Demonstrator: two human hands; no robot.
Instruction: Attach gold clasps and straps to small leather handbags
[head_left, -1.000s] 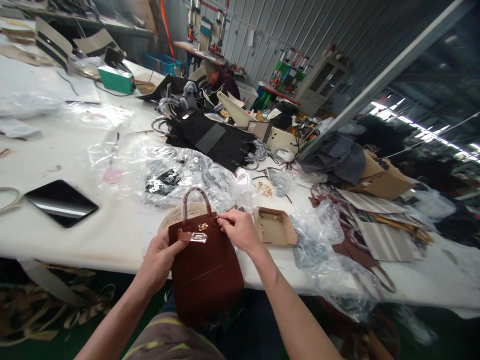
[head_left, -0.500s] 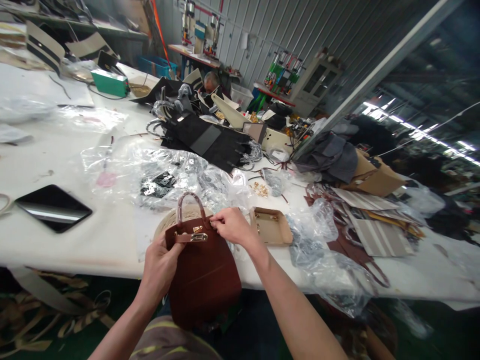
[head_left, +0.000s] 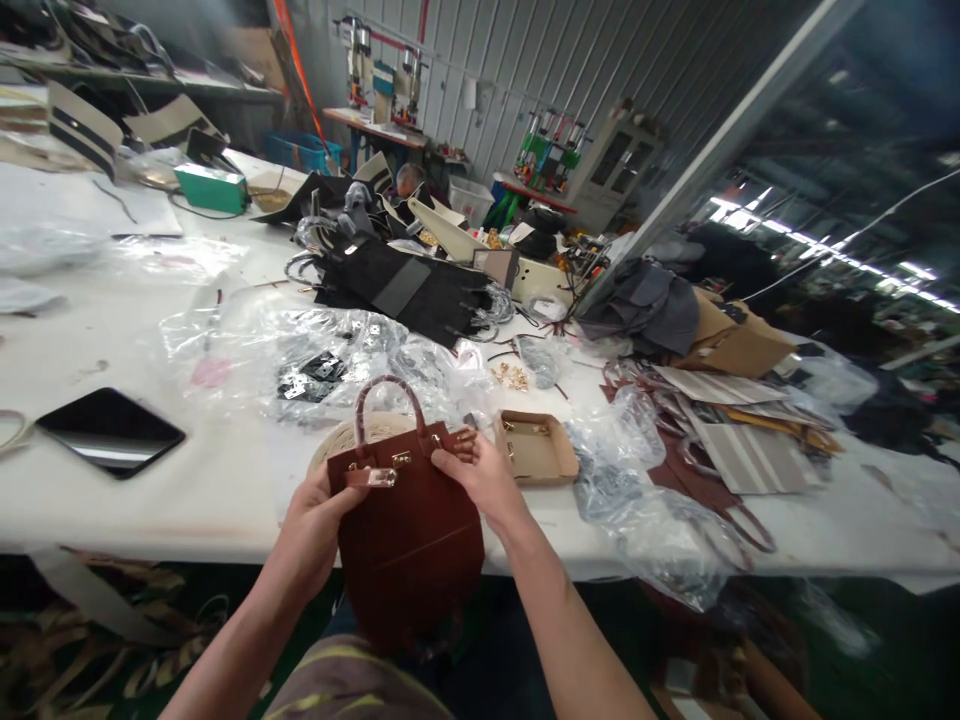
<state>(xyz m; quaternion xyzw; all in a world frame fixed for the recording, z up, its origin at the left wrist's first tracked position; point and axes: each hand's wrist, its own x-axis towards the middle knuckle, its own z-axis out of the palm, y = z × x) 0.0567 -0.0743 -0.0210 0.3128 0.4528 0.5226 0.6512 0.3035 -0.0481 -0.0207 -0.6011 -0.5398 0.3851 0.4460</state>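
A brown leather handbag panel [head_left: 412,530] with an arched handle [head_left: 390,385] hangs between my hands at the table's front edge. My left hand [head_left: 315,515] is closed on its upper left corner, the thumb beside a short strap with a shiny metal plate [head_left: 381,478]. A small gold clasp [head_left: 403,459] sits at the top middle of the panel. My right hand [head_left: 476,470] grips the upper right corner, thumb in front near the gold fitting at the handle's base, with the fingers mostly behind. Behind the handle, a round cream-coloured roll [head_left: 330,440] is partly hidden.
A small cardboard tray [head_left: 540,455] with gold fittings stands right of the panel. Clear plastic bags [head_left: 622,480] lie beside it, near brown leather pieces [head_left: 690,480]. A black tablet [head_left: 111,432] lies at left. Black bag parts [head_left: 397,285] are piled behind. A person [head_left: 409,180] sits farther back.
My right hand has shifted from pinching at the fitting by the handle to holding the panel's upper right corner, its fingers moving behind. The view has turned slightly.
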